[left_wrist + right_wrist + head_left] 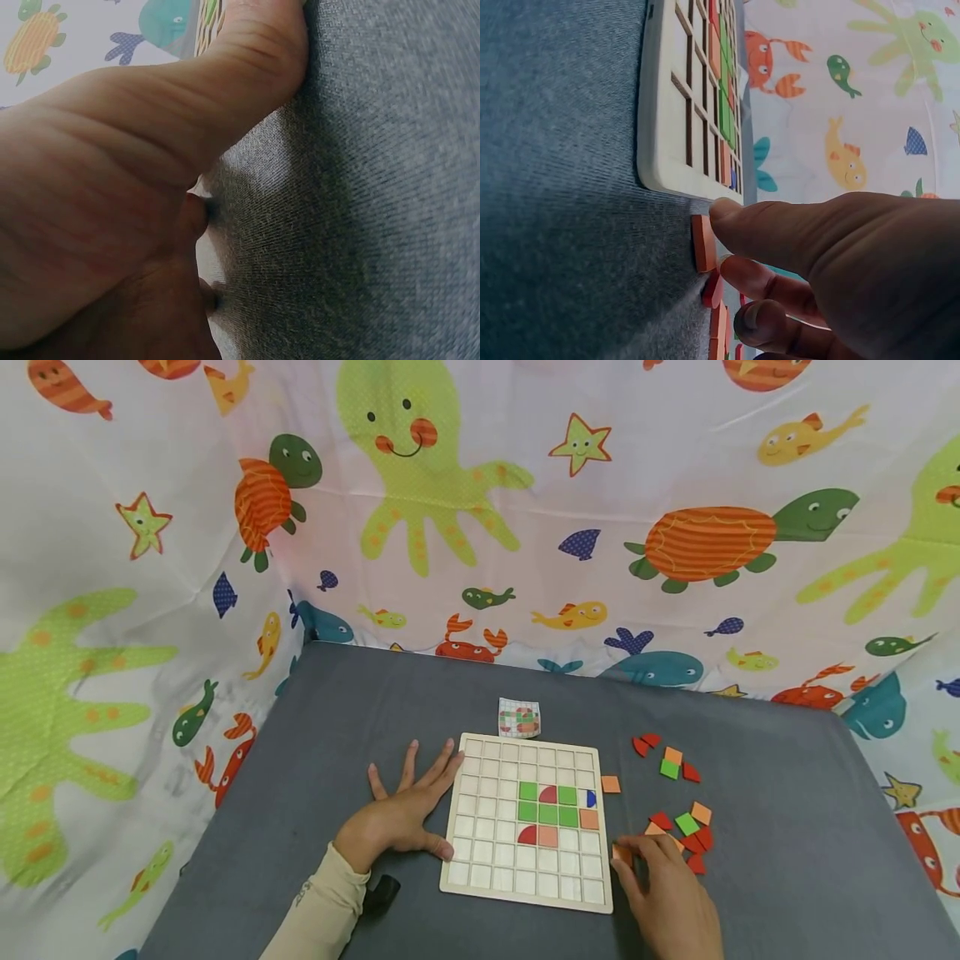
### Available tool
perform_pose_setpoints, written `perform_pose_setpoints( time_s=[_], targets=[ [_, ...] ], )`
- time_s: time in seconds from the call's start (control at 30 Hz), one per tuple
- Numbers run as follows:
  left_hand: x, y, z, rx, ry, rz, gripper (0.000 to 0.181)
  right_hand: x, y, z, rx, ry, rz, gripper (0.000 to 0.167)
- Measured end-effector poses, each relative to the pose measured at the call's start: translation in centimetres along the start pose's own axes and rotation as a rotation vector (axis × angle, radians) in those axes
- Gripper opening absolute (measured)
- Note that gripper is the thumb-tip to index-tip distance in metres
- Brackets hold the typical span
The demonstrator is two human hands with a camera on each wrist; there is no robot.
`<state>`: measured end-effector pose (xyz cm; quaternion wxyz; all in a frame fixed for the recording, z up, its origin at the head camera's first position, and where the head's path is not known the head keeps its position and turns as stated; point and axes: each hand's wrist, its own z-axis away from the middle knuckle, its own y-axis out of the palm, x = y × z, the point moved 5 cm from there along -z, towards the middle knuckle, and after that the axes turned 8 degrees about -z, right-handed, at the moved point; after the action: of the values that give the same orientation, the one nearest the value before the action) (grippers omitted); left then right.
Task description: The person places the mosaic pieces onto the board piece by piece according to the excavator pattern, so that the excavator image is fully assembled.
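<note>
Orange tile (622, 854) sits pinched in your right hand (667, 885) just beside the wooden grid board (504, 856), while your left hand (405, 814), fingers spread, touches its left edge.

A white fabric (540, 578) printed with sea creatures filled the upper half of the head view and ran down both side edges. A green octopus (408, 481) showed at top centre, a large turtle (708, 545) at upper right, a smaller turtle (262, 503) and a starfish (144, 525) at upper left. A dark grey surface (330, 718) spread across the lower centre, its weave visible at right in the left wrist view. A pinkish tint lay over the fabric's middle.
</note>
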<state>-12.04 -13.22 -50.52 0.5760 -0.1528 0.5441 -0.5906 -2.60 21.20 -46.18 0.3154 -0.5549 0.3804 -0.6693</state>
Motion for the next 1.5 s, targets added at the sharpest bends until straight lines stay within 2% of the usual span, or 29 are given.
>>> perform_pose_setpoints(
  time_s=[0.2,0.27,0.5,0.6,0.73,0.83,1.0,1.1,1.33,1.5],
  targets=[
    [-0.4,-0.3,0.4,0.025,-0.017,0.003,0.14,-0.2,0.2,0.1,-0.004,0.002,0.014,0.031],
    [-0.5,-0.5,0.5,0.012,-0.007,0.002,0.139,-0.3,0.3,0.1,0.007,0.011,0.021,0.033],
    [0.1,0.1,-0.1,0.005,-0.006,0.007,0.142,-0.4,0.5,-0.2,0.025,0.024,0.04,0.037],
    [-0.1,-0.3,0.1,-0.001,0.005,0.012,0.142,-0.3,0.6,-0.3,0.026,0.02,0.044,0.036],
    [-0.9,-1.3,0.7,0.006,-0.006,-0.009,0.138,-0.1,0.8,-0.3,0.016,0.008,0.042,0.032],
    [-1.0,-1.4,0.7,0.009,-0.018,-0.02,0.137,0.0,0.8,-0.4,0.013,0.016,0.039,0.032],
    [-0.9,-1.2,0.7,-0.002,0.003,0.001,0.137,-0.3,0.9,-0.6,0.031,0.06,0.03,0.036],
    [-0.7,-0.9,0.5,-0.01,0.018,0.016,0.138,-0.1,0.8,-0.5,0.013,0.059,0.017,0.037],
    [0.0,0.1,-0.2,-0.005,-0.004,0.004,0.142,2.3,1.1,-0.4,0.003,-0.002,-0.042,0.045],
    [0.3,0.2,-0.2,-0.007,-0.003,0.0,0.142,4.1,2.1,-0.3,-0.009,-0.063,-0.055,0.044]
  ],
)
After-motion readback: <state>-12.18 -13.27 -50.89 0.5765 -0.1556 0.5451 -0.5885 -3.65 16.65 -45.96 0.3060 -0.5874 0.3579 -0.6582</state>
